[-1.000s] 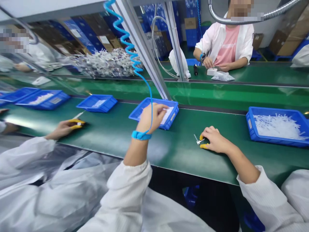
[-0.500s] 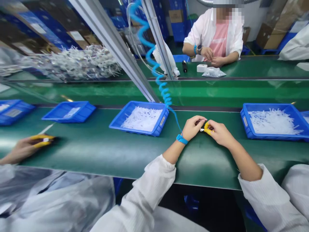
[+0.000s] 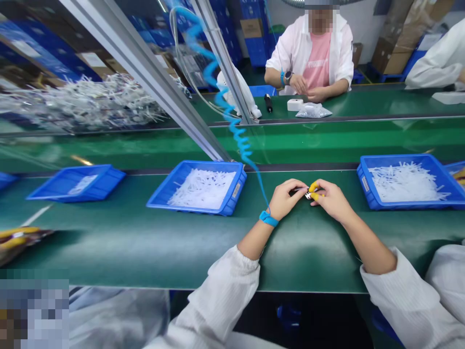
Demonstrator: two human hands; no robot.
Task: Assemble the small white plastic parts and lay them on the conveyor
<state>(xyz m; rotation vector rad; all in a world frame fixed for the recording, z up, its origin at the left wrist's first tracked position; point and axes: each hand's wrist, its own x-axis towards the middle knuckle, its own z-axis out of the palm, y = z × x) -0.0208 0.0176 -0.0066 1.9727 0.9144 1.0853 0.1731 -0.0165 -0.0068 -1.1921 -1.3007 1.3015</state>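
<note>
My left hand (image 3: 284, 199) is closed in a pinch over the green work surface, with a blue band (image 3: 269, 219) round its wrist. A small white-and-dark part (image 3: 308, 195) sits between its fingertips and those of my right hand (image 3: 333, 199). The part is too small to name, and the fingers cover much of it. Yellow finger covers (image 3: 314, 186) are on the thumb and forefinger of my right hand, which is also closed in a pinch. From the blue wristband a coiled blue cord (image 3: 242, 143) runs upward.
Blue trays with white strips stand along the bench: one left (image 3: 228, 209), one right (image 3: 381, 202), another farther left (image 3: 92, 186). A slanted metal post (image 3: 152, 82) rises behind. A co-worker's hand with yellow finger covers (image 3: 18, 233) is at left; another person (image 3: 308, 58) works opposite.
My view has shifted, and the trays at left appear farther left. My fingertips have drawn closer around the small part. The co-worker's hand at left has moved toward the frame edge.
</note>
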